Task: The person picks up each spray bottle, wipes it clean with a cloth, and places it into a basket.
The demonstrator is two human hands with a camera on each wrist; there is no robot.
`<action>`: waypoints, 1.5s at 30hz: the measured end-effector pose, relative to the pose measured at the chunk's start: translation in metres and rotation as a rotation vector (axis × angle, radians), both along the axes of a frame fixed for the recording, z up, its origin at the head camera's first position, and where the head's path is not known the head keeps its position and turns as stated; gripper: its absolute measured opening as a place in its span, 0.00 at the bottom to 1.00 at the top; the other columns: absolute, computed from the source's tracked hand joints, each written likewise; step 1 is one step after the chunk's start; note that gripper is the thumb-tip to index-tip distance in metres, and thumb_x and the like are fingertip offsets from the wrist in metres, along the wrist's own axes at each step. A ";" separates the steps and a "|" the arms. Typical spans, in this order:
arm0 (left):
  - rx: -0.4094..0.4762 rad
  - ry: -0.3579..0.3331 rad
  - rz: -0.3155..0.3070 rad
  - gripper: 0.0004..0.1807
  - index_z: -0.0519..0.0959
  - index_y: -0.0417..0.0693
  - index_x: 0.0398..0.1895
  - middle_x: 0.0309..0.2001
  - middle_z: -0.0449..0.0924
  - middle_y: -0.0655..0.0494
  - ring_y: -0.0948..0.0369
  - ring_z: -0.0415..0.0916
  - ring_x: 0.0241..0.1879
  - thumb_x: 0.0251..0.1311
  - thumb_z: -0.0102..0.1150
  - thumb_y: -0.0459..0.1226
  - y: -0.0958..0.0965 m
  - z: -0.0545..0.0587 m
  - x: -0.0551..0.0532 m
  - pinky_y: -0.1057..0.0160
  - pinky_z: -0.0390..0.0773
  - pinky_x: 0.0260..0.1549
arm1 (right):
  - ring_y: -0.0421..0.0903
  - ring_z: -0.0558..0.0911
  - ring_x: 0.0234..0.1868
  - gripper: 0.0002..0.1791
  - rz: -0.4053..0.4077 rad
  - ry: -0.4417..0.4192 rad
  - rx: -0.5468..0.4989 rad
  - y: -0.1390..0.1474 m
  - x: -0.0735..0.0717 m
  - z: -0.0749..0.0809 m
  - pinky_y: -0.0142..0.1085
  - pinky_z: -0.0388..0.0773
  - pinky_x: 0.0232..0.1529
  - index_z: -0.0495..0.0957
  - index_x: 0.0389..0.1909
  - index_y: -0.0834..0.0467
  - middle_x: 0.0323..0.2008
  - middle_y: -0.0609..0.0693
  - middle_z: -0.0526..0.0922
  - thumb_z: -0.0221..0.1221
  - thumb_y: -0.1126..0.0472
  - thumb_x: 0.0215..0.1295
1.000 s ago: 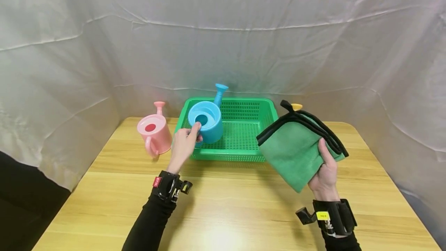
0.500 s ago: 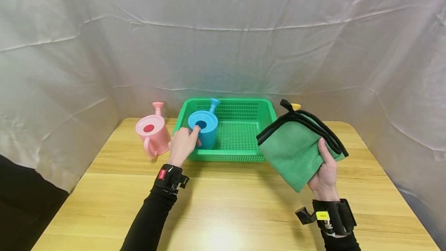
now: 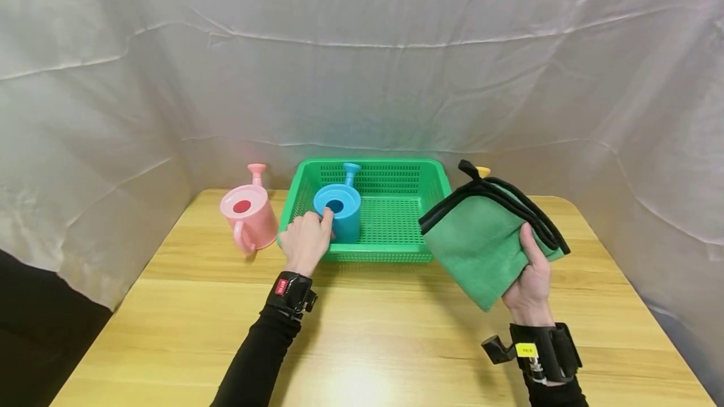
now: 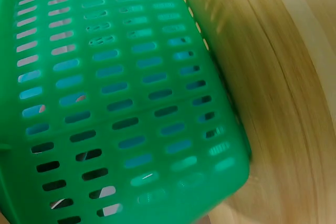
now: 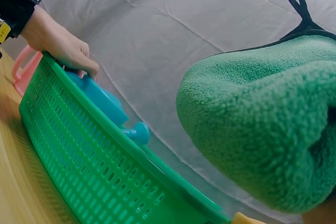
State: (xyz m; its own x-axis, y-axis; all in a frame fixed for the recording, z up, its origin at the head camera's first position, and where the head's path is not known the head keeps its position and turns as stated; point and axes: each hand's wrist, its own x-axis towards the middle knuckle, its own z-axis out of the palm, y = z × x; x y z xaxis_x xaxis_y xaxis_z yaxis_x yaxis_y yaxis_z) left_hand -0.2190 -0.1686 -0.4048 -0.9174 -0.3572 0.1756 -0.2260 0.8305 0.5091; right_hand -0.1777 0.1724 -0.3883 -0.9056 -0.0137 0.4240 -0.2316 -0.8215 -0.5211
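A blue watering can (image 3: 347, 223) stands upright in the left part of a green perforated basket (image 3: 379, 255), its spout pointing to the back. My left hand (image 3: 307, 240) reaches over the basket's near left rim and grips the can at its handle, thumb up by the top opening. The right wrist view shows the same hand (image 5: 63, 45) bent over the rim, the handle mostly hidden beneath it. To the right, my right hand (image 3: 529, 281) holds a folded green towel (image 3: 481, 250) with black edging and a hanging loop, raised above the table.
A pink watering can (image 3: 251, 215) stands on the wooden table (image 3: 373, 331) left of the basket. Behind the towel a small yellow piece (image 3: 482, 171) peeks out, the rest of it hidden. A grey-white curtain (image 3: 362, 93) closes off the back and sides.
My left hand has lowered the blue watering can into the basket, then shifted slightly right with it. The right hand and towel have barely moved.
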 end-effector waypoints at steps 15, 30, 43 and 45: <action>0.039 0.003 -0.051 0.35 0.80 0.58 0.10 0.17 0.81 0.56 0.55 0.76 0.21 0.73 0.36 0.57 0.014 0.001 0.003 0.56 0.64 0.17 | 0.44 0.82 0.53 0.15 -0.043 -0.036 0.023 0.004 0.001 0.001 0.33 0.78 0.57 0.70 0.58 0.59 0.52 0.50 0.79 0.39 0.63 0.80; -0.315 0.421 -0.345 0.17 0.80 0.46 0.30 0.30 0.82 0.52 0.51 0.80 0.32 0.64 0.65 0.50 -0.005 0.005 0.007 0.54 0.78 0.32 | 0.43 0.81 0.53 0.15 -0.052 -0.048 0.024 0.002 0.002 0.003 0.32 0.77 0.57 0.70 0.59 0.58 0.53 0.49 0.78 0.39 0.63 0.80; -0.503 0.380 -0.573 0.15 0.84 0.50 0.53 0.42 0.88 0.52 0.51 0.80 0.52 0.63 0.67 0.39 -0.017 0.012 0.004 0.49 0.76 0.58 | 0.44 0.82 0.53 0.15 -0.036 -0.035 0.008 0.003 0.001 0.002 0.32 0.78 0.57 0.70 0.58 0.59 0.52 0.50 0.79 0.38 0.63 0.81; -0.507 0.379 -0.553 0.15 0.85 0.50 0.53 0.42 0.88 0.51 0.51 0.80 0.53 0.63 0.67 0.40 -0.018 0.011 0.004 0.49 0.76 0.58 | 0.44 0.81 0.54 0.15 -0.029 -0.028 0.005 0.002 0.001 0.002 0.33 0.78 0.57 0.70 0.58 0.59 0.52 0.50 0.79 0.38 0.63 0.81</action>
